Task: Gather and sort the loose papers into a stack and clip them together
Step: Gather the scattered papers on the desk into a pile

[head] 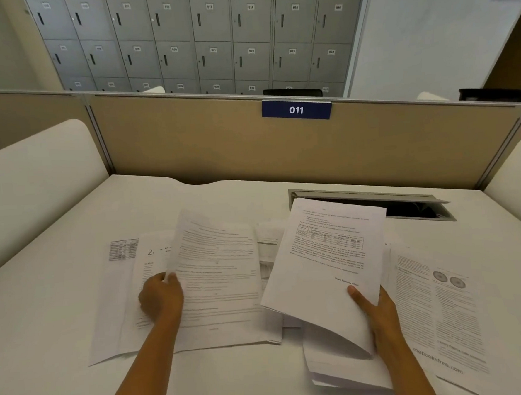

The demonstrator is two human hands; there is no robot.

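A: What are the fingers doing?
B: The left hand [160, 298] pinches a sheet's [218, 276] edge, lifting it. The right hand [379, 312], thumb on top, grips a thin sheaf [326, 254] tilted up just this side of the hatch [406, 209], probably to receive it.
A: And the rest?
B: Limp printed pages [147, 265] overlap left of the hatch on the smooth desk [61, 301].

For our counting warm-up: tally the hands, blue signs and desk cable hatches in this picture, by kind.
Hands: 2, left hand pinching a sheet, right hand holding a paper stack
Blue sign: 1
Cable hatch: 1
Total: 4
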